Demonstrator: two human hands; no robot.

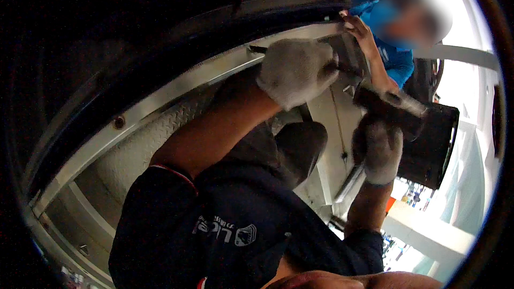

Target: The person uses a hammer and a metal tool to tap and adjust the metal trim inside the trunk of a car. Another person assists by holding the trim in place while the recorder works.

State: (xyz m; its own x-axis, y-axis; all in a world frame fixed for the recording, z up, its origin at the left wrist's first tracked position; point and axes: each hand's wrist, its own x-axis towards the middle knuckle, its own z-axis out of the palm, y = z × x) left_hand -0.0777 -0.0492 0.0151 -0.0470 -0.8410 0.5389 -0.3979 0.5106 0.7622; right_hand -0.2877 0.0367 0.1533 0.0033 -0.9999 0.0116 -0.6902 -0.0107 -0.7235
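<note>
My left hand [300, 72], in a whitish knit glove, is closed around a dark metal rod [349, 68]. One end of the rod sticks out toward the hammer; its other end points at the pale metal rail [219, 67]. The tip's exact kind of edge cannot be made out. My right hand [383, 152], gloved the same way, grips a hammer [388, 108]. The hammer's dark head is blurred, a short way to the right of the rod's end and apart from it. Most of its handle is hidden in my hand.
A co-worker in a blue shirt [399, 69] stands at the far right, one bare hand [361, 31] on the rail's end. A dark panel curves above the rail. Textured metal plate [168, 128] lies behind my left arm. A black box-shaped object [431, 150] stands beyond my right hand.
</note>
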